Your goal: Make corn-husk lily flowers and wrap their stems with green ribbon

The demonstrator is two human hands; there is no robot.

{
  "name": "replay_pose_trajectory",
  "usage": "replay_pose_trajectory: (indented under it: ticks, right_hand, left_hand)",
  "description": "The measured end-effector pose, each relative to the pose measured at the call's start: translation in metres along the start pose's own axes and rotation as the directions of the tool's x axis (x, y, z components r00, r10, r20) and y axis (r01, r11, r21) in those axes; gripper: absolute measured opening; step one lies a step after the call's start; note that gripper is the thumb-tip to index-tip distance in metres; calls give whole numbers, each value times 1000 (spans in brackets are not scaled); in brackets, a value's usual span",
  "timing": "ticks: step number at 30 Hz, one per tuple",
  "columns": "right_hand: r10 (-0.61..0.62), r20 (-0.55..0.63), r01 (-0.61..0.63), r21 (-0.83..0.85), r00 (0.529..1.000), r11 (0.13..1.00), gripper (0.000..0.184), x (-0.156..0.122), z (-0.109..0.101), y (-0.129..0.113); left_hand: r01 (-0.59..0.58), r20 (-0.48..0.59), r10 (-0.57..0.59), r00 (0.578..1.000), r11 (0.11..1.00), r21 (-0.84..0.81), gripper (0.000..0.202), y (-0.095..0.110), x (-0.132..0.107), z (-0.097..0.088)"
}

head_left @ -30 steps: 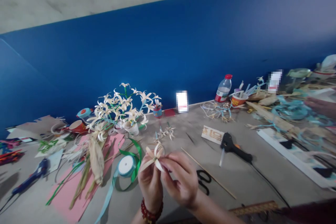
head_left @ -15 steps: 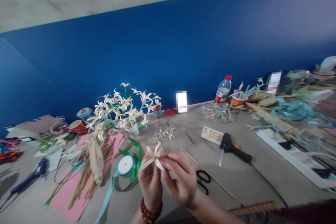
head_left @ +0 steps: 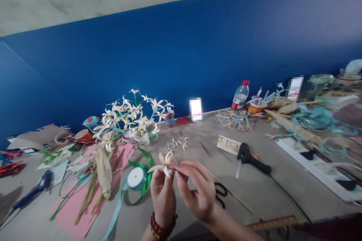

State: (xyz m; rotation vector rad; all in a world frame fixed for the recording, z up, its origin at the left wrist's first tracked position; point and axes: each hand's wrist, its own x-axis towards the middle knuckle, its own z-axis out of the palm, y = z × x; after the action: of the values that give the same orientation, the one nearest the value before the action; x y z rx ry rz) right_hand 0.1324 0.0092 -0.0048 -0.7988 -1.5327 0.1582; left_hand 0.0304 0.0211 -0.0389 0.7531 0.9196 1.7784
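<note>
A cream-coloured handmade flower (head_left: 166, 163) with long curled petals is held up above the table. My left hand (head_left: 163, 192), with a red bead bracelet at its wrist, pinches the flower from below. The fingertips of my right hand (head_left: 196, 188) are pressed together at the flower's right side, on a petal. Behind it lie several smaller flowers (head_left: 179, 142). To the left sits a spool of light blue ribbon (head_left: 136, 178) with green ribbon (head_left: 145, 182) looped round it. Black scissor handles (head_left: 221, 195) show partly behind my right hand.
A black glue gun (head_left: 253, 160) leans on a card, its cord running to the front right. A thin stick (head_left: 234, 197) lies near it. Potted flowers (head_left: 132, 116), a bottle (head_left: 240, 96) and a power strip (head_left: 316, 169) surround the work. Pink paper (head_left: 68, 214) and a blue glue gun (head_left: 32, 192) lie left.
The flower has tilted and shifted slightly left in my left hand. My right hand has moved a little right, its fingers straighter, now at the flower's right petal.
</note>
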Motion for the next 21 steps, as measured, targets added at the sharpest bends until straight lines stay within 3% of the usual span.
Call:
replay_pose_trajectory:
  ticks: [2,4,10,21]
  right_hand:
    - [28,14,-29,19,999,999,40,0,-1,1]
    - [36,42,-37,20,998,999,41,-1,-1,3]
    - [16,127,-16,-2,992,1000,43,-3,-1,4]
    - [110,108,-112,12,988,994,39,1,-1,-2]
  left_hand:
    - [126,53,-122,991,988,-84,27,2,1,3]
    - [178,72,-170,983,976,-126,28,4,1,3]
    - [195,78,-185,980,970,-147,29,2,1,0]
    - [229,71,-220,973,953,-197,27,4,1,2]
